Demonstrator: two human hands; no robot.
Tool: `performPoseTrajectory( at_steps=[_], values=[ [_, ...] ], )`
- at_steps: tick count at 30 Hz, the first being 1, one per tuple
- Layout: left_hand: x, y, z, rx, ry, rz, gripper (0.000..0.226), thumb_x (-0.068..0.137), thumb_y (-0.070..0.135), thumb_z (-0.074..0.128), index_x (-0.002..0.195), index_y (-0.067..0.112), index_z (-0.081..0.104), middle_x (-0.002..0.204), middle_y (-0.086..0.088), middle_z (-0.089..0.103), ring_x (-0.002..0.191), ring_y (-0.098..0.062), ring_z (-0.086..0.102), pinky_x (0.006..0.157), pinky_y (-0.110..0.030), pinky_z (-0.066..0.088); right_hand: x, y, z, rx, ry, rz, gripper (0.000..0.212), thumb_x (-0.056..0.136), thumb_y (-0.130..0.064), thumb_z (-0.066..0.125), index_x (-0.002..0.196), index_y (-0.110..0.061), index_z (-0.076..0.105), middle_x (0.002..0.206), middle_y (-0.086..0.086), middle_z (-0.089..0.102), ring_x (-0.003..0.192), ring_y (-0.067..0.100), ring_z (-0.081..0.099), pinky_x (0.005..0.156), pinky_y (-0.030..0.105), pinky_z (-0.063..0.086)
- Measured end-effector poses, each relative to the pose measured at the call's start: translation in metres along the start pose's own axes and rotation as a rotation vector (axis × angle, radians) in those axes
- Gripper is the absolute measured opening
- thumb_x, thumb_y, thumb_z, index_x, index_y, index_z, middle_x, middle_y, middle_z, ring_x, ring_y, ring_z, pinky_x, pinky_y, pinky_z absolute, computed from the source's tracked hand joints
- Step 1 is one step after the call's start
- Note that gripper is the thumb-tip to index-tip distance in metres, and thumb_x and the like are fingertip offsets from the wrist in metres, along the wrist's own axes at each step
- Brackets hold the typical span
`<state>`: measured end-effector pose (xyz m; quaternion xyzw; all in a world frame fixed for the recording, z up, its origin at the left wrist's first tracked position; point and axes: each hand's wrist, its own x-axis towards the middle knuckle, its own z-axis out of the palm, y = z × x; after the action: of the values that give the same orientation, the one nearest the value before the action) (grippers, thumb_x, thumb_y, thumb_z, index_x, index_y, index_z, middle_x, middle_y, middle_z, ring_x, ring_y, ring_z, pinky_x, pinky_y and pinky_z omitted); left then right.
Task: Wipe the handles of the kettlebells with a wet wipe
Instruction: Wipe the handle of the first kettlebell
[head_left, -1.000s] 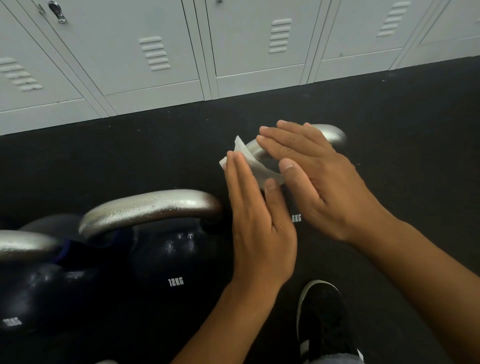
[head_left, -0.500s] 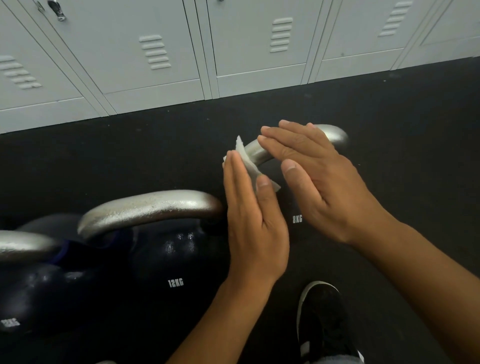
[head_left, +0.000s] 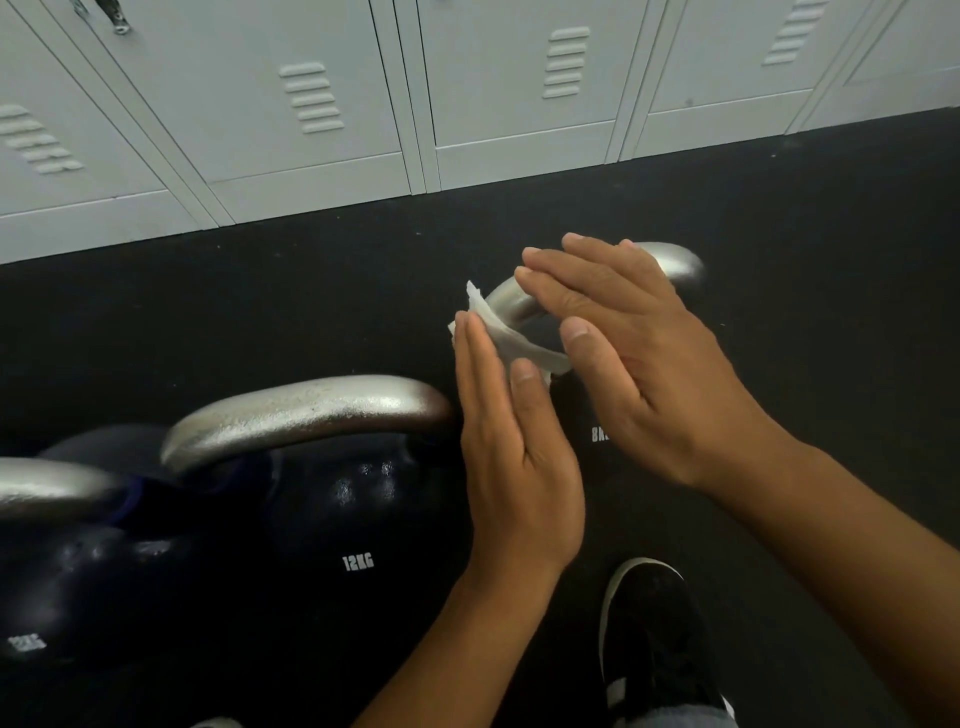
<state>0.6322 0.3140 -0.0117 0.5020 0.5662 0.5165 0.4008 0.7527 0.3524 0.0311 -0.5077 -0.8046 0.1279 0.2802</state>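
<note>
A white wet wipe (head_left: 506, 338) is draped over the left bend of the silver handle (head_left: 675, 262) of the black 8 kg kettlebell (head_left: 597, 434). My left hand (head_left: 511, 452) stands edge-up with flat fingers and pinches the wipe between thumb and fingers. My right hand (head_left: 639, 358) lies over the top of the same handle, fingers stretched out, thumb touching the wipe's lower end. To the left stands the 12 kg kettlebell (head_left: 358, 519) with its silver handle (head_left: 306, 410) bare. A third kettlebell (head_left: 62, 587) shows at the far left edge.
Grey lockers (head_left: 467, 93) line the far side of the black rubber floor (head_left: 260, 312). My black shoe (head_left: 654, 639) stands just below my hands, right of the 12 kg kettlebell.
My left thumb has slid up and down along the wipe and now rests a little lower again. Both hands stay on the 8 kg handle.
</note>
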Motion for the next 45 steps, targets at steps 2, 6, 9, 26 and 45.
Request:
performPoseTrajectory(
  at_steps=[2, 6, 9, 26, 45],
  values=[
    [0.008, -0.003, -0.001, -0.015, 0.010, 0.007, 0.062, 0.106, 0.040, 0.029, 0.164, 0.021, 0.019, 0.171, 0.008, 0.018, 0.153, 0.007, 0.017, 0.117, -0.006, 0.022, 0.001, 0.000, 0.001, -0.007, -0.013, -0.010, 0.054, 0.108, -0.032, 0.026, 0.152, -0.016, 0.053, 0.159, -0.006, 0.048, 0.155, 0.012, 0.030, 0.130, 0.033, 0.011],
    [0.018, -0.006, 0.004, -0.081, 0.056, -0.061, 0.056, 0.109, 0.036, 0.028, 0.163, 0.019, 0.024, 0.168, 0.004, 0.028, 0.147, 0.009, 0.029, 0.105, 0.001, 0.027, 0.001, 0.003, 0.001, -0.006, -0.002, -0.026, 0.053, 0.108, -0.031, 0.027, 0.151, -0.016, 0.053, 0.159, -0.005, 0.049, 0.155, 0.013, 0.031, 0.130, 0.038, 0.014],
    [0.012, -0.006, 0.007, -0.118, 0.052, -0.107, 0.052, 0.113, 0.029, 0.028, 0.164, 0.020, 0.018, 0.170, 0.006, 0.020, 0.130, 0.032, 0.028, 0.100, 0.005, 0.027, 0.001, 0.002, 0.002, 0.009, 0.010, -0.021, 0.052, 0.108, -0.030, 0.027, 0.150, -0.016, 0.054, 0.157, -0.005, 0.050, 0.154, 0.012, 0.033, 0.130, 0.038, 0.014],
    [0.011, -0.009, 0.007, -0.181, 0.006, -0.183, 0.056, 0.112, 0.039, 0.026, 0.165, 0.028, 0.010, 0.171, 0.014, 0.012, 0.139, 0.025, 0.021, 0.107, 0.003, 0.021, 0.000, -0.001, 0.004, 0.015, 0.009, 0.000, 0.052, 0.108, -0.031, 0.027, 0.150, -0.016, 0.055, 0.158, -0.004, 0.049, 0.155, 0.013, 0.031, 0.130, 0.035, 0.011],
    [0.010, -0.018, 0.012, -0.224, 0.043, -0.156, 0.060, 0.109, 0.043, 0.027, 0.165, 0.025, 0.015, 0.170, 0.011, 0.018, 0.136, 0.028, 0.025, 0.100, 0.006, 0.025, 0.001, -0.001, 0.002, 0.030, 0.005, 0.002, 0.052, 0.108, -0.030, 0.028, 0.151, -0.017, 0.054, 0.159, -0.006, 0.049, 0.155, 0.010, 0.030, 0.130, 0.034, 0.010]
  ],
)
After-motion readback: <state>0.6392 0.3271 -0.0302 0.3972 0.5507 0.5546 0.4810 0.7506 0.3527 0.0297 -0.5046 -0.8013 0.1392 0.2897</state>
